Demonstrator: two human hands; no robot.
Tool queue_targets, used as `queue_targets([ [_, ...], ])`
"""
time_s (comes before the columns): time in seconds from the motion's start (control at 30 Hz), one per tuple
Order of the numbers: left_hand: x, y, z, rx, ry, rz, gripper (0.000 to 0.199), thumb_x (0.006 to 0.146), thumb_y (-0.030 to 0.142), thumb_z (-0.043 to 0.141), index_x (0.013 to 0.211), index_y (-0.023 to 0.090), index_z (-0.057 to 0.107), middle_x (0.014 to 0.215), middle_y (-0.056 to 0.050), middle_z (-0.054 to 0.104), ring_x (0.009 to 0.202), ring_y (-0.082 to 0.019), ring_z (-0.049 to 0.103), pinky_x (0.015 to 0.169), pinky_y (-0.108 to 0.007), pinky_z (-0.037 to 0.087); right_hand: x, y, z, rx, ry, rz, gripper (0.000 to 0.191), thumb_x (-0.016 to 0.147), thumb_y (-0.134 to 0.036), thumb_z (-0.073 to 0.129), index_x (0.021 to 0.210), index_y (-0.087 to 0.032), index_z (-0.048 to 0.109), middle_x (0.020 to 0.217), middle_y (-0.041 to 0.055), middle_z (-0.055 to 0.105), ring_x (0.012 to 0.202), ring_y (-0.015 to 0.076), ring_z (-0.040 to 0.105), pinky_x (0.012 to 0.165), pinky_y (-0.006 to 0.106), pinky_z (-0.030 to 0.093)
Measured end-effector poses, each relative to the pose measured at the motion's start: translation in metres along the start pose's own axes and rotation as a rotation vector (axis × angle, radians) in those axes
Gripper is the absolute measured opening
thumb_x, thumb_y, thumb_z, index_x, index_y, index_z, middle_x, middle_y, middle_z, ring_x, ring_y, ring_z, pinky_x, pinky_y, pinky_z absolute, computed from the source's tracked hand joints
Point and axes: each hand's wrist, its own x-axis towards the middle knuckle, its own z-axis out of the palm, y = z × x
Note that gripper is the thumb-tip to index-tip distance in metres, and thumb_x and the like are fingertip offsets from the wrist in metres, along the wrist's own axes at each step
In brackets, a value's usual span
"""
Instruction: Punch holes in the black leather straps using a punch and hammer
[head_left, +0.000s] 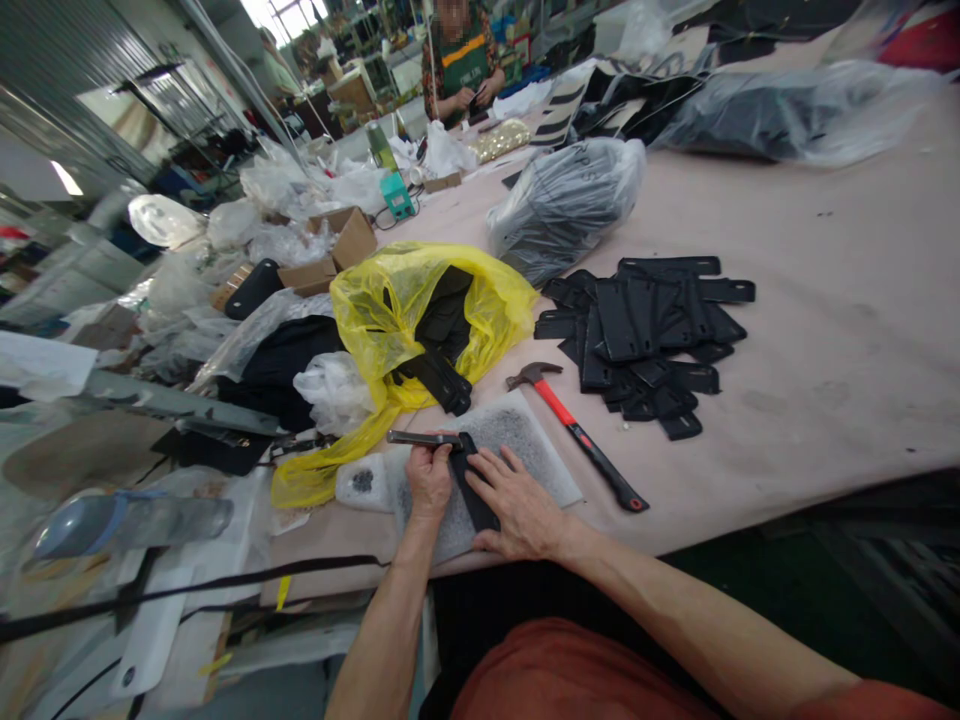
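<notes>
My left hand point(430, 484) pinches a slim, flat metal tool point(420, 438), whose exact kind I cannot make out. One end of the tool meets the upper end of a black strap piece point(477, 502). That piece lies on a pale foam sheet point(529, 440). With its fingers spread, my right hand point(517, 505) rests flat over the strap piece and the foam. A claw hammer point(577, 430) with a red and black handle lies to the right of the sheet.
A heap of black pieces point(645, 320) lies beyond the hammer. An open yellow plastic bag point(375, 300) holds more of them. A grey plastic-wrapped bundle point(570, 205) and a cardboard box point(352, 240) stand farther back. Across the table is another person point(459, 70).
</notes>
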Motion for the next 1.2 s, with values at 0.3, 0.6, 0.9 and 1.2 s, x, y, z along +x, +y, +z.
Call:
queue_targets([
  [0.3, 0.0, 0.002, 0.001, -0.035, 0.007, 0.003, 0.015, 0.085, 0.025, 0.056, 0.095, 0.017, 0.063, 0.091, -0.006, 0.071, 0.089, -0.019, 0.067, 0.086, -0.034, 0.053, 0.0, 0.002, 0.0, 0.012, -0.002, -0.003, 0.09, 0.072, -0.062, 0.065, 0.14, -0.008, 0.043, 0.148, 0.0198, 0.036, 0.14, 0.0344, 0.023, 0.116, 0.053, 0.004],
  [0.6, 0.001, 0.003, 0.006, 0.314, -0.044, 0.26, 0.017, 0.085, 0.017, 0.052, 0.094, 0.02, 0.065, 0.093, -0.006, 0.072, 0.092, -0.02, 0.067, 0.088, -0.033, 0.052, 0.0, 0.0, -0.002, -0.002, 0.003, -0.002, 0.089, 0.072, -0.061, 0.066, 0.139, -0.006, 0.043, 0.147, 0.0221, 0.037, 0.14, 0.0349, 0.023, 0.117, 0.052, 0.004],
  [0.9, 0.003, -0.002, 0.009, 0.404, -0.093, 0.314, 0.018, 0.085, 0.015, 0.049, 0.097, 0.02, 0.062, 0.092, -0.006, 0.071, 0.088, -0.019, 0.068, 0.082, -0.029, 0.053, 0.0, 0.006, -0.012, 0.141, 0.133, -0.025, 0.063, 0.077, -0.049, 0.065, 0.129, -0.016, 0.053, 0.137, 0.0158, 0.048, 0.131, 0.0311, 0.038, 0.111, 0.053, 0.024],
  [1.2, 0.0, -0.005, 0.011, 0.342, -0.084, 0.268, 0.019, 0.083, 0.014, 0.05, 0.096, 0.021, 0.061, 0.09, -0.006, 0.07, 0.086, -0.021, 0.067, 0.08, -0.031, 0.052, -0.031, 0.09, -0.056, -0.308, 0.2, 0.588, 0.027, 0.085, -0.033, 0.055, 0.102, -0.013, 0.059, 0.104, 0.0161, 0.058, 0.095, 0.028, 0.055, 0.082, 0.039, 0.043],
])
